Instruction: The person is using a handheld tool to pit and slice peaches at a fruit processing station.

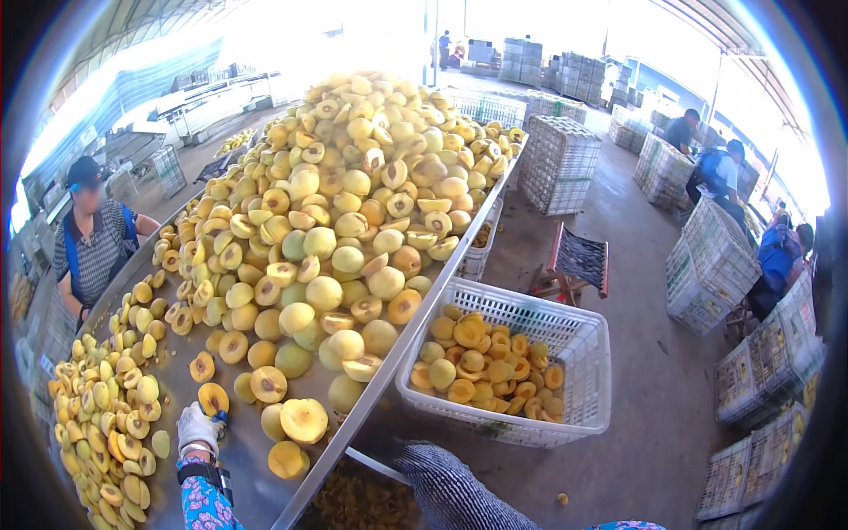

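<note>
My left hand [201,430], in a white glove, rests on the metal sorting table at its near end. Its fingers are curled around a small blue item [221,419], too small to make out. Right against the fingertips lies a halved yellow peach [213,399], cut face up with a brown hollow. Whole and halved peaches [353,212] rise in a big heap ahead. More peach halves [110,433] lie along the left side of the table. My right hand is out of view; only a bit of flowered sleeve [625,526] shows at the lower edge.
A white plastic crate [579,367] of peach halves stands right of the table's raised metal rim [402,344]. My striped, covered leg [455,486] is below it. Beyond are a folding stool [579,258] and stacked crates [561,163]. A co-worker [93,234] stands across the table; others sit right.
</note>
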A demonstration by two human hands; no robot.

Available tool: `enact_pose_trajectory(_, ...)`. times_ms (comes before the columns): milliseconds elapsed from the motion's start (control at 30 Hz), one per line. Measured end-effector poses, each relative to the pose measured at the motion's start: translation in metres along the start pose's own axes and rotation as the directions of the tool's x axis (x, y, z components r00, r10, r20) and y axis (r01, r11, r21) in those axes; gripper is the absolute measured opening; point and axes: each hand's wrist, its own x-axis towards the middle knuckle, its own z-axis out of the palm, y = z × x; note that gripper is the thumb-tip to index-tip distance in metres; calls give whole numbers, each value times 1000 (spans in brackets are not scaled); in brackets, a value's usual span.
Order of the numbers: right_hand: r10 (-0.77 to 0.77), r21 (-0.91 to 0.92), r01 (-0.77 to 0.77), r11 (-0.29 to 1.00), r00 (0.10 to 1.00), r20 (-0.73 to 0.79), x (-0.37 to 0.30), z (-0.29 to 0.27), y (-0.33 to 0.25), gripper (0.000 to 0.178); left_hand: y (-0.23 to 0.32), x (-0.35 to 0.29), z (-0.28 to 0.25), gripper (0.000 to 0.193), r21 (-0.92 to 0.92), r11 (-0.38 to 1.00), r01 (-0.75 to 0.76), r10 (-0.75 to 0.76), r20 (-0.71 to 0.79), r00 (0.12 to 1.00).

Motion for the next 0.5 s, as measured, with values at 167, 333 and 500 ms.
enact_pose_trajectory(167, -16, -75, 21, 997, 997, 69, -2, -4, -9, 49, -47, -30, 14, 59, -10, 999, -40, 39, -36, 999)
enact_pose_trajectory(333, -43, 48, 44, 998, 999, -17, -8, -2, 6, 46, -91, -104, 4, 46, -134, 991, 21, -17, 32, 999)
enact_pose_trajectory(500, -106, -82, 99, 992, 990, -97, -6, -5, 31, 39, -159, -179, 9, 29, -896, 434, 97, -88, 65, 994)
